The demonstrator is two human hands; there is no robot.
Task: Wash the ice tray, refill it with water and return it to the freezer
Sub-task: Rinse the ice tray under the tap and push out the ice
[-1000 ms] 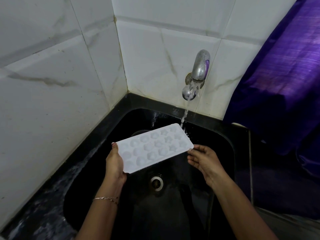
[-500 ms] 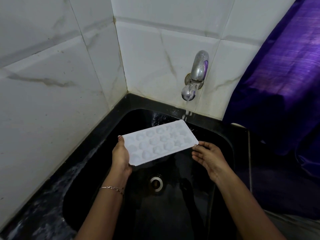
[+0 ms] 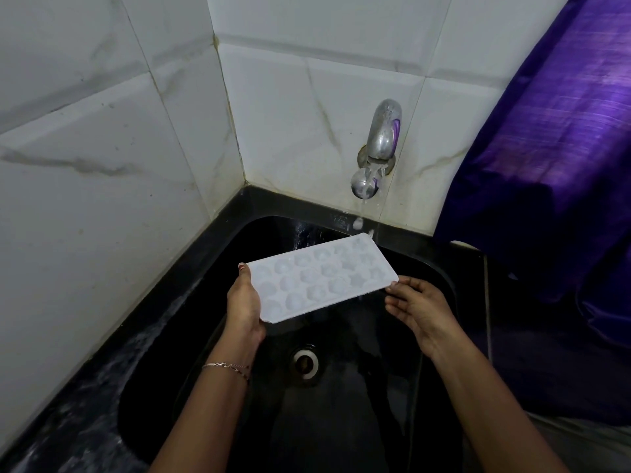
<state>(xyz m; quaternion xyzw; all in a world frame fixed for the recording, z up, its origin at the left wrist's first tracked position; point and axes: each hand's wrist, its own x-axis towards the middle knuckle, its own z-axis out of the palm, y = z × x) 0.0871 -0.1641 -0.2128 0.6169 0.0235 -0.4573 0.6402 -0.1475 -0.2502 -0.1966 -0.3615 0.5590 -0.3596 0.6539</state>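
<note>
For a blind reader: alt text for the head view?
A white ice tray is held over a black sink, one corner beneath a dripping tap. The left hand grips one end; the right hand touches the other.

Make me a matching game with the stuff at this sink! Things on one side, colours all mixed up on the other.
Things:
1. ice tray
2. sink
3. tap
4. cloth

Colours:
A. purple
B. silver
C. white
D. black

Pairs: 1-C, 2-D, 3-B, 4-A
</note>
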